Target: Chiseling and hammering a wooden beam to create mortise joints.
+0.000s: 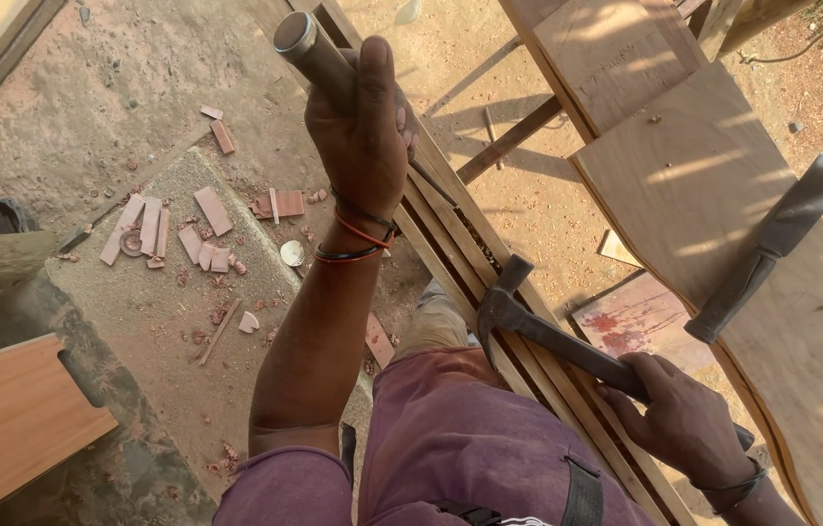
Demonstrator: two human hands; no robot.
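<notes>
Purple shorts point(470, 438) near centre. Red & black bangles point(358, 239) on left wrist. Dark grey hammer point(548, 336) at right. Pale tan plywood sheet point(723, 195) far right w/ striped shadows. Reddish-pink wood offcuts point(178, 229) left on grey-brown ground point(90, 107).

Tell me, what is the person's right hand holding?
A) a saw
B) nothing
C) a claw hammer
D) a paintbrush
C: the right hand grips the dark handle of a claw hammer, whose head rests by the wooden slats, while the left hand holds a metal-capped chisel upright.
</notes>
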